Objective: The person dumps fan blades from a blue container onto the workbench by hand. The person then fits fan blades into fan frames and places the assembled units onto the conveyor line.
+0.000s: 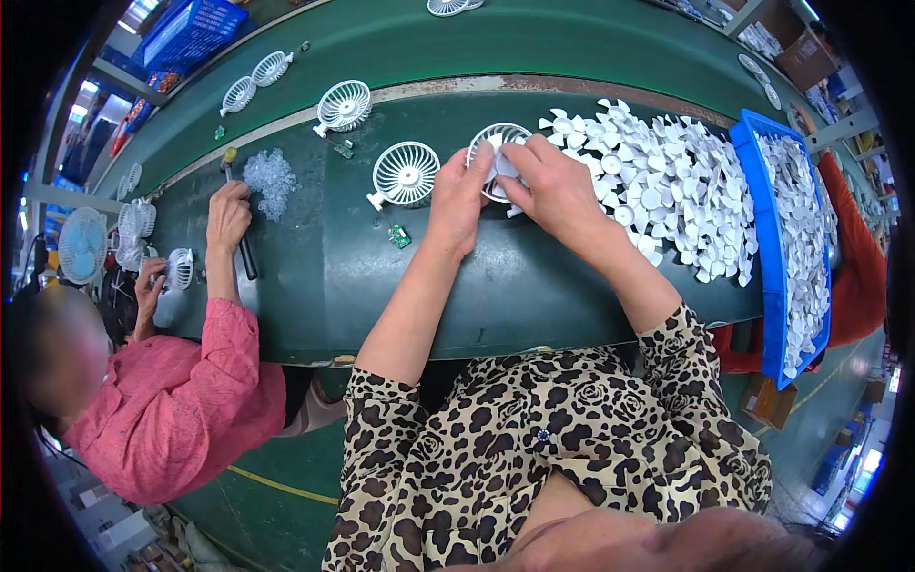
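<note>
My left hand (456, 208) grips the left rim of a round white fan housing (498, 132), thumb and fingers closed on it. Inside the ring sits a white fan blade (505, 168), partly covered by my fingers. My right hand (560, 187) has its fingers pinched on this blade. Just left of my hands, another white fan housing (407, 173) lies on the green work surface, with a small green circuit board (399, 236) below it. A big heap of loose white fan blades (667, 191) spreads out to the right of my right hand.
A blue crate (768, 248) full of blades stands at the right edge. Beyond the table's raised edge, a green conveyor (419, 52) carries fan parts. At left, a co-worker in a pink shirt (181, 410) holds a hammer (232, 162) near a pile of clear small parts (271, 183).
</note>
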Tool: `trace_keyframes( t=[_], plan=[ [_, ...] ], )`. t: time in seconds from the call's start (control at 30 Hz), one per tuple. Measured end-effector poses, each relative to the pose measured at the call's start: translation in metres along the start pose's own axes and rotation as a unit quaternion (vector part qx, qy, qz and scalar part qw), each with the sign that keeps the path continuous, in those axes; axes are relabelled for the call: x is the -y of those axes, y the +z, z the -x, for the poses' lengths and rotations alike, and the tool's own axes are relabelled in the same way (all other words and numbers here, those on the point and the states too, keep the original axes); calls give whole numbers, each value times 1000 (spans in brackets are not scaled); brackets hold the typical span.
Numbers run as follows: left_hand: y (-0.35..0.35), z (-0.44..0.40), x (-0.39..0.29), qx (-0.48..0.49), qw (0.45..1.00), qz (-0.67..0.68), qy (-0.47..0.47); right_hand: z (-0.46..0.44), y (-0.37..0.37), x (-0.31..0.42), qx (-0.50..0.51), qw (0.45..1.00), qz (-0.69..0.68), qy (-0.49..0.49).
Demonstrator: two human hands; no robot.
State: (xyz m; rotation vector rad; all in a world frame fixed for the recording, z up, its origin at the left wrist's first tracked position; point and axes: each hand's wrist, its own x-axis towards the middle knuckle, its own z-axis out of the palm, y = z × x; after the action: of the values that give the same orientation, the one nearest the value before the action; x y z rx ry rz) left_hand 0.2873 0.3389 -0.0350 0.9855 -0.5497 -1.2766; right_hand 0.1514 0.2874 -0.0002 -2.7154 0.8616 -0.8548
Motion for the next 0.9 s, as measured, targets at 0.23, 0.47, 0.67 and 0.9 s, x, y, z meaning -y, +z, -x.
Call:
trace_keyframes(
  t=[0.23,0.47,0.67,0.9],
  plan=[
    [0,-1,-1,-12,994,-82,73,6,-2,-4,-83,993,-89,7],
    [-4,0,10,6,971,-197,137,13,9,-36,133,835,-454,281],
    [-8,-5,14,-66,919,-357,152,2,16,-42,215,779,-481,340],
    [-48,-3,-53,-237,807,-457,288,-61,5,-109,11,747,-536,393]
  ],
)
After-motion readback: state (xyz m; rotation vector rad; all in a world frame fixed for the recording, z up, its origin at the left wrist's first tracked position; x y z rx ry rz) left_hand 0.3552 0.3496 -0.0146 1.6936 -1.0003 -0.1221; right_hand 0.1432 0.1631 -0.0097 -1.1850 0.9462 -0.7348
